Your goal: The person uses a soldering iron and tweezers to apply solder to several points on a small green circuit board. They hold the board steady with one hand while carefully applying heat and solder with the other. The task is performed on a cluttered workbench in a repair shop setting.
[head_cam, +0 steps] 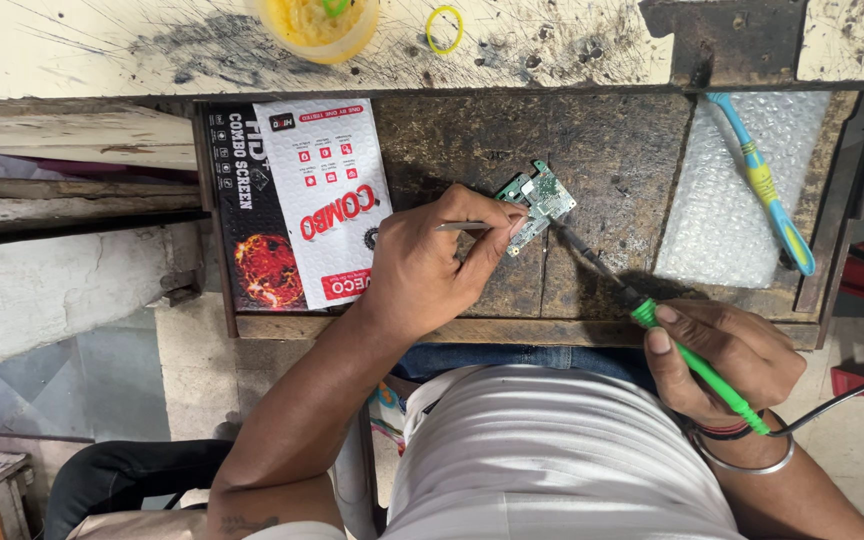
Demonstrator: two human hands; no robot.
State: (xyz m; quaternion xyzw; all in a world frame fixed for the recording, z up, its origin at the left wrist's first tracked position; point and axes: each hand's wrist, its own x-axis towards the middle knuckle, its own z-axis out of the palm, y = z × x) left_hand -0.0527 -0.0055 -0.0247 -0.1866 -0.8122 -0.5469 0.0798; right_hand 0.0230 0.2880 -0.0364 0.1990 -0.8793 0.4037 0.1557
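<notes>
We close the left hand (432, 265) on fine tweezers (464, 227), pinning the small green circuit board (537, 200) near the middle of the bench. We close the right hand (722, 365) on the green-handled soldering iron (692, 360), its tip at the board. Steady both wrists on the front edge; touch one joint only.

The yellow cup (317, 25) is cut off by the top edge, so its upper rim goes unseen. The left hand (432, 265) covers the near corner of the small circuit board (537, 203) and most of the thin metal tweezers (460, 227). The soldering iron (672, 345) tip is too fine to tell whether it touches the board. Its cable (852, 395) runs off the right edge.
</notes>
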